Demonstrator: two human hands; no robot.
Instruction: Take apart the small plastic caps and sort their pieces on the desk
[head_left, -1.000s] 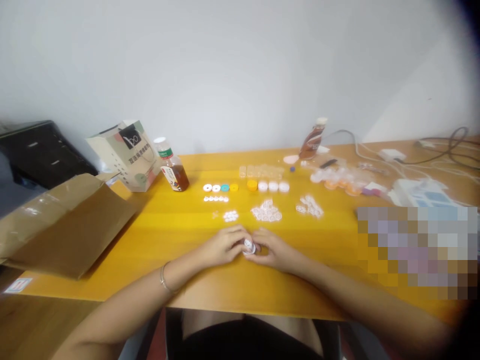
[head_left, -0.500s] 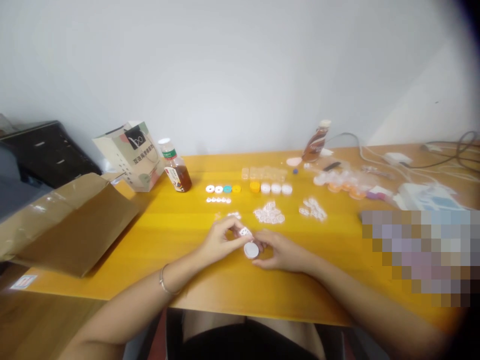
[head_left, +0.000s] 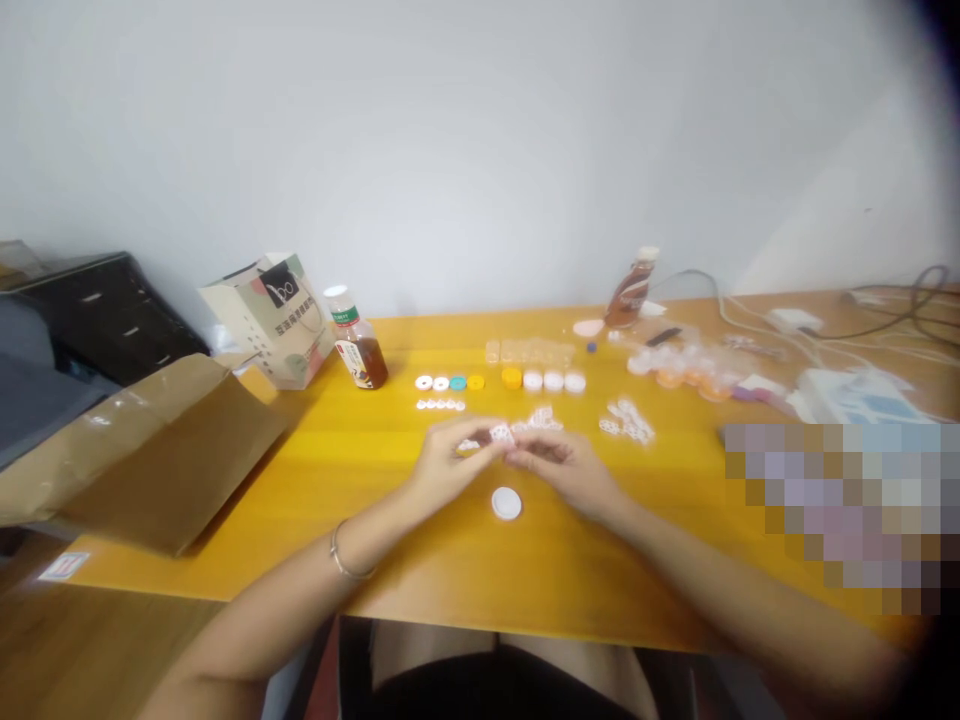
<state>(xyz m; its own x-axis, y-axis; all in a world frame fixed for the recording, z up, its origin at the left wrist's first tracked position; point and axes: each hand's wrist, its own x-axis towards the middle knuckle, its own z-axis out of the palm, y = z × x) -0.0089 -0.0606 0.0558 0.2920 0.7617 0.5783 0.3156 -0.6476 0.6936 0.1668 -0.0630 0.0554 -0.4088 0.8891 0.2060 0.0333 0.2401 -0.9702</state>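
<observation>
My left hand [head_left: 448, 465] pinches a small white perforated disc [head_left: 501, 434] between thumb and fingers. From the other side my right hand [head_left: 566, 470] closes its fingertips at the disc's right edge. Below both hands a round white lid [head_left: 506, 503] lies flat on the table, touched by neither. Beyond the hands lies a pile of similar white discs [head_left: 545, 418], partly covered by my right hand. Another group of discs [head_left: 628, 421] lies to its right. A few small white pieces [head_left: 469, 444] show behind my left fingers.
A row of ring-shaped caps [head_left: 441, 383], small white rings [head_left: 441, 405], yellow and white lids [head_left: 553, 382] and clear containers [head_left: 529, 352] stand farther back. A tea bottle [head_left: 360, 350], paper bag [head_left: 274, 320] and cardboard box [head_left: 150, 450] are left; another bottle [head_left: 631, 290] and cables [head_left: 855, 345] are right.
My right hand has let go of the white lid, which now lies on the table. It has moved up to the disc in my left hand; the left hand has risen slightly.
</observation>
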